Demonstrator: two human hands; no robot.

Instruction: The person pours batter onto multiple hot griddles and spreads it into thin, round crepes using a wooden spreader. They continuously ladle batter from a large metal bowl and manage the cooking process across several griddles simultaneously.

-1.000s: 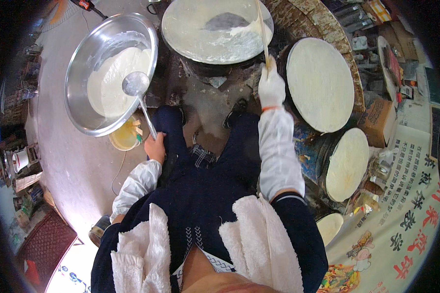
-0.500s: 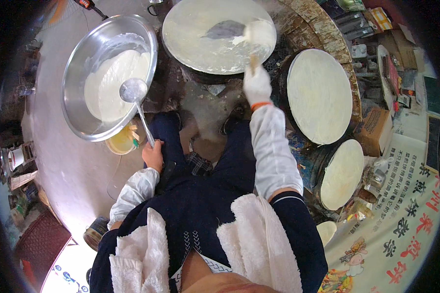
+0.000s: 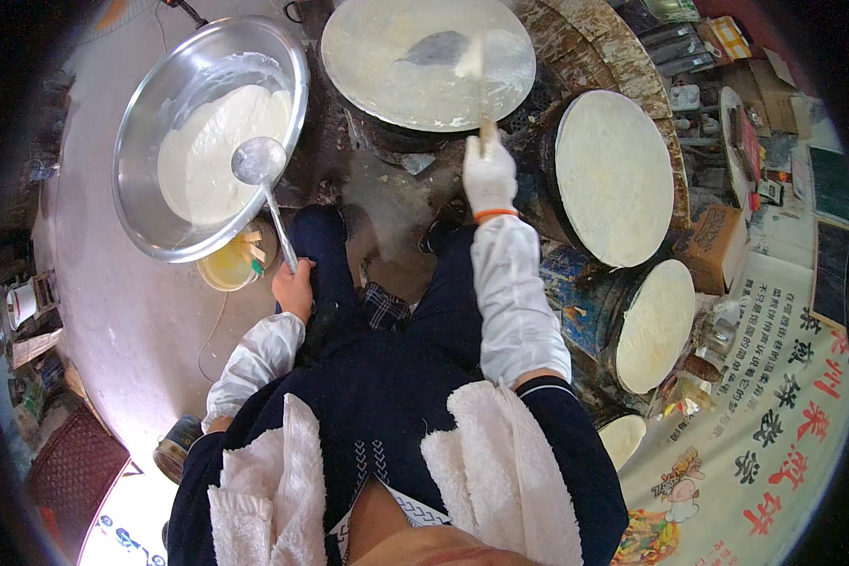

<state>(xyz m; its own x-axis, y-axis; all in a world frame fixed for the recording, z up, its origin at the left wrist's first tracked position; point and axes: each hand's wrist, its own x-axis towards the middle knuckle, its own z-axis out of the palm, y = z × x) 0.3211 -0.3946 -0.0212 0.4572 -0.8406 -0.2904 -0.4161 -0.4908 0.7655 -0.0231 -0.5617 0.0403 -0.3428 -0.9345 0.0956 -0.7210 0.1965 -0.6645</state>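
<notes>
My left hand point(image 3: 294, 288) is closed round the handle of a metal ladle point(image 3: 258, 161). The ladle's bowl hangs over the near right part of a big steel basin point(image 3: 146, 108) of white batter point(image 3: 219, 141). In a white glove with an orange band, my right hand point(image 3: 490, 177) grips the short wooden handle of a batter spreader point(image 3: 482, 80). Its thin blade, blurred, lies on the far round griddle point(image 3: 377, 66). A pale batter layer coats that griddle, except for a dark bare patch point(image 3: 437, 48) left of the blade.
To my right stand more round griddles covered with pale sheets: a large one point(image 3: 615, 179), a smaller one point(image 3: 656, 325) and a partly hidden one point(image 3: 623, 440). A small tub point(image 3: 224, 271) of yellow liquid sits under the basin's near edge. A cardboard box point(image 3: 712, 247) is beyond the griddles.
The spreader has swung, its blade now seen edge-on, and my right hand has turned with it. The dark patch has shifted shape slightly. The ladle stays over the basin.
</notes>
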